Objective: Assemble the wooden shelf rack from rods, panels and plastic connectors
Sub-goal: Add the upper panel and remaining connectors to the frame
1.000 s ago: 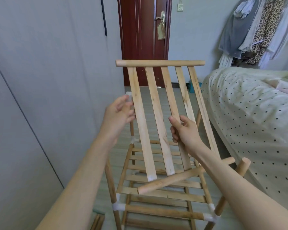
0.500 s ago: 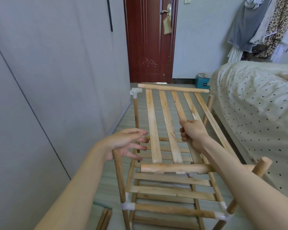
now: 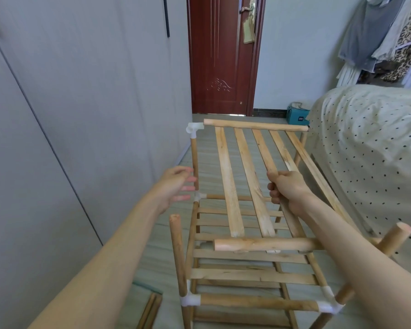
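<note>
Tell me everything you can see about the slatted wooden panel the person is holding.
The slatted panel is pale bare wood: five flat slats fixed between two round rods, one at each end. It lies nearly flat above the half-built rack. The right hand grips one of its middle slats. The far rod's left end sits at a white plastic connector on a post; whether it is pushed in is unclear. The left hand is open beside that post.

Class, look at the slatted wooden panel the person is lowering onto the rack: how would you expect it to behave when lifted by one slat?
The slatted panel probably feels light, since the right hand alone grips one slat and carries it. It looks stiff: the slats stay straight between the two end rods. Held off-centre, it may swing or tilt, and its far rod is not seated in the white connector.
</note>
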Motion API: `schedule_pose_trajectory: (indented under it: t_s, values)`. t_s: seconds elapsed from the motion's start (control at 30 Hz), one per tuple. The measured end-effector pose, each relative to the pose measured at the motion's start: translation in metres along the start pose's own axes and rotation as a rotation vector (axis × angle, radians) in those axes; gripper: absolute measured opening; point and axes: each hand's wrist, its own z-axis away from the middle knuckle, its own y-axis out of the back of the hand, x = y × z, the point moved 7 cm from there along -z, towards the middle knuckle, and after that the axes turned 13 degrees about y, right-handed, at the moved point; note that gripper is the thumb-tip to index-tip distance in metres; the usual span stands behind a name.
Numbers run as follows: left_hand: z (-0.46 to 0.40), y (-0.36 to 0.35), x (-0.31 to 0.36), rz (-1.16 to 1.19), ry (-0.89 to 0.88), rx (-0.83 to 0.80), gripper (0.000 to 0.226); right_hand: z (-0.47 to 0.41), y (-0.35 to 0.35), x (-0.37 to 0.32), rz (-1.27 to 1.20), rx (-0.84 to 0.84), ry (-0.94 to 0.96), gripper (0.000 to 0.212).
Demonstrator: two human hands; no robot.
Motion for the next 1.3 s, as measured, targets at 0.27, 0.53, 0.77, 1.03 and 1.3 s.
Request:
schedule_pose_trajectory:
  t_s: [0.27,0.53,0.77,1.03,1.3]
  values:
    - [-0.066,0.017,0.053,-0.121,-0.202,0.319,0.046,-0.006,0.004,0.008,0.041,0.014,-0.002,0.018]
    - [-0.119,-0.008,0.105,-0.014,-0.246,0.122,0.047,-0.02,0.001,0.009,0.0,-0.015,-0.022,0.017]
    - [-0.119,0.002,0.092,-0.038,-0.304,0.232,0.038,-0.019,0.002,0.008,0.03,-0.05,-0.001,0.018]
    - [-0.097,0.033,0.073,-0.113,-0.319,0.264,0.035,-0.001,-0.02,-0.005,0.038,-0.151,0.028,0.017]
    - [-0.088,0.037,0.074,-0.124,-0.259,0.222,0.031,0.002,-0.025,-0.018,0.068,-0.186,0.063,0.016]
